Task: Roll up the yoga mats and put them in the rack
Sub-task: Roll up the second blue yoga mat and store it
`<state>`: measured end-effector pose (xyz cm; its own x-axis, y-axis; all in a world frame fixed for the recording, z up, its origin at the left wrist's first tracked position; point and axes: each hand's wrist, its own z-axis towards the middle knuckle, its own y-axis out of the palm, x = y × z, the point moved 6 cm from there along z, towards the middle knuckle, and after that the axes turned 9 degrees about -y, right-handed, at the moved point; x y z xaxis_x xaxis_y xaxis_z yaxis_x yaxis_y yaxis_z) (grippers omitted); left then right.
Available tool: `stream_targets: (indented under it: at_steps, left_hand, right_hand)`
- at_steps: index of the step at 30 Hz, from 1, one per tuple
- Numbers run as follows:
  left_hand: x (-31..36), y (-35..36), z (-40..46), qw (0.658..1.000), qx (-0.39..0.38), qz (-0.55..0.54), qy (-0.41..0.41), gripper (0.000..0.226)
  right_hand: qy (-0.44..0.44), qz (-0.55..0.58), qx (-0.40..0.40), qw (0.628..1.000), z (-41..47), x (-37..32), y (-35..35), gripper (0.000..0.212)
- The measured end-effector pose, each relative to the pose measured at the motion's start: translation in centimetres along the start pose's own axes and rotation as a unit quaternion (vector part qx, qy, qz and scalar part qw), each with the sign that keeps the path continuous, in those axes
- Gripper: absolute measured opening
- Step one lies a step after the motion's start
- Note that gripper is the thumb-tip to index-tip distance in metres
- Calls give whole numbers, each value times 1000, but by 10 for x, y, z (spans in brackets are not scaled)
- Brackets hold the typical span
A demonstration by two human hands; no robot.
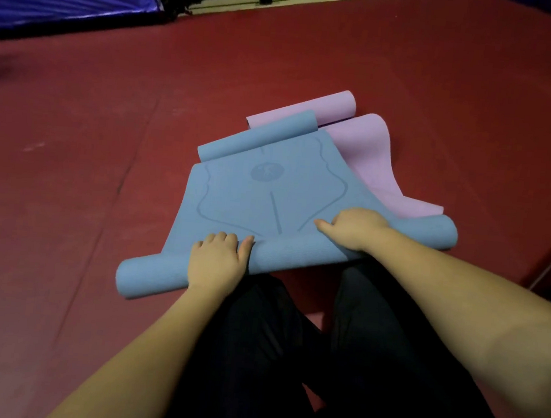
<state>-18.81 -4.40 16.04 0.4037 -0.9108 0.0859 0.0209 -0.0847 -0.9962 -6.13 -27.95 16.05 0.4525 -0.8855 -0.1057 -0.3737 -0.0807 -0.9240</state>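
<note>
Both hands on the blue mat's near roll!
Left hand (218, 260) and right hand (354, 227) curl over the blue mat (269, 191) on the red floor (72, 157); pink mat (365, 156) lies partly beneath.

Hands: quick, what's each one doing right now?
Left hand: fingers curled over the blue mat roll, gripping.
Right hand: gripping the same roll.
</note>
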Motion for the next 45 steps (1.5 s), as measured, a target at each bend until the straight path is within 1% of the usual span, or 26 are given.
stream_targets:
  at_steps: [2, 4, 6, 9, 11, 14, 15, 16, 18, 19, 20, 21, 23, 26, 28, 30, 32, 34, 35, 38, 40, 41, 43, 45]
  left_hand:
    - [1, -7, 6, 1000, 8, 12, 9, 69]
    - [2, -14, 7, 999, 26, 4, 19, 59]
    - [3, -20, 9, 1000, 22, -11, 19, 54]
    - [2, -21, 9, 998, -55, -19, -6, 57]
    - [2, -15, 8, 994, -108, -18, -12, 58]
    - [-1, -7, 9, 989, -148, -13, -27, 58]
    - [-3, -4, 12, 986, -161, -9, -34, 59]
    - [-4, -2, 15, 983, -177, -5, -40, 59]
    - [-4, 0, 21, 975, -217, -3, -52, 58]
    - [-2, 1, 25, 970, -235, -9, -54, 57]
    - [-1, 2, 27, 966, -253, -17, -56, 56]
    - [2, 4, 31, 960, -272, -25, -56, 54]
    - [4, 7, 36, 951, -303, -35, -54, 52]
    - [5, 13, 46, 937, -342, -53, -51, 48]
    - [7, 18, 53, 929, -362, -63, -40, 44]
    - [7, 22, 55, 926, -370, -61, -37, 42]
    - [5, 26, 57, 939, -343, -6, -9, 39]
    - [2, 23, 58, 961, -272, 41, 7, 38]
    - [0, 20, 57, 970, -242, 26, -2, 40]
    - [-2, 5, 52, 989, -124, -78, -25, 45]
    - [-5, -6, 44, 994, -41, -94, -35, 49]
    - [-6, -10, 40, 995, -11, -91, -43, 48]
    - [-7, -12, 31, 994, 24, -101, -46, 48]
    - [-3, -7, 17, 993, 38, -104, -27, 53]
  right_hand:
    - [6, 13, -12, 1000, -3, -1, -6, 80]
    - [8, 27, -18, 999, -10, -3, -15, 78]
    - [-3, 51, -40, 998, -18, -6, -24, 74]
    - [-23, 107, -112, 988, -28, -9, -29, 61]
    - [-31, 119, -151, 981, -31, -11, -25, 54]
    - [-31, 112, -162, 980, -31, -12, -16, 57]
    - [-30, 102, -149, 983, -27, -12, -14, 58]
    - [-36, 82, -117, 989, -22, -11, -12, 57]
    - [-57, 31, 4, 998, -14, -9, -14, 47]
    - [-62, 14, 70, 995, -15, -10, -18, 44]
    - [-59, 6, 116, 991, -18, -11, -19, 43]
    - [-55, -2, 145, 988, -22, -12, -20, 43]
    - [-48, -4, 187, 981, -30, -13, -16, 42]
    - [-68, 11, 261, 963, -45, -13, -4, 45]
    - [-81, 1, 279, 957, -50, -13, 10, 51]
    - [-83, -16, 278, 957, -51, -13, 19, 54]
    - [-80, -28, 283, 955, -49, -13, 21, 53]
    - [-75, -32, 287, 955, -45, -15, 21, 52]
    - [-73, -31, 288, 954, -44, -16, 20, 51]
    - [-65, -26, 294, 953, -37, -17, 15, 51]
    - [-62, -22, 283, 957, -35, -18, 13, 53]
    - [-62, -21, 278, 958, -34, -18, 12, 55]
    - [-55, -13, 254, 965, -34, -18, 7, 65]
    - [-31, -17, 227, 973, -28, -13, 2, 70]
